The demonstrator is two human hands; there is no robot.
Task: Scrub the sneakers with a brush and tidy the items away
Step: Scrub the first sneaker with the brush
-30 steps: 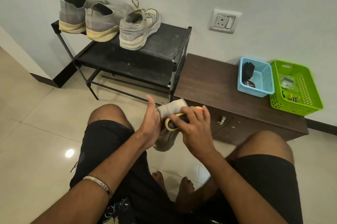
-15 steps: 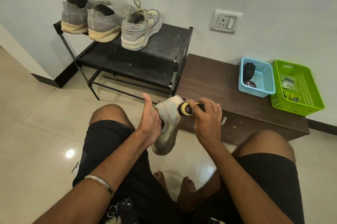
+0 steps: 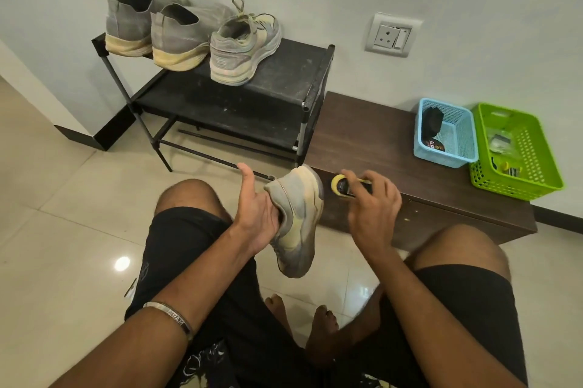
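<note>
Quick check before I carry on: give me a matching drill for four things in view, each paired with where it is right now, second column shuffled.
Things:
1. brush
2. held sneaker
3. blue basket
4. laced sneaker

Places:
A. top shelf of the black shoe rack
B. gripped in the right hand
C. on the brown cabinet, beside the green basket
D. on the left hand, fingers inside its opening

Pairs: 1-B, 2-D, 3-C, 4-A

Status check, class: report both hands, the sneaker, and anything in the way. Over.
Left hand inside held sneaker. Right hand grips brush, just clear of the shoe. Nothing between them.
</note>
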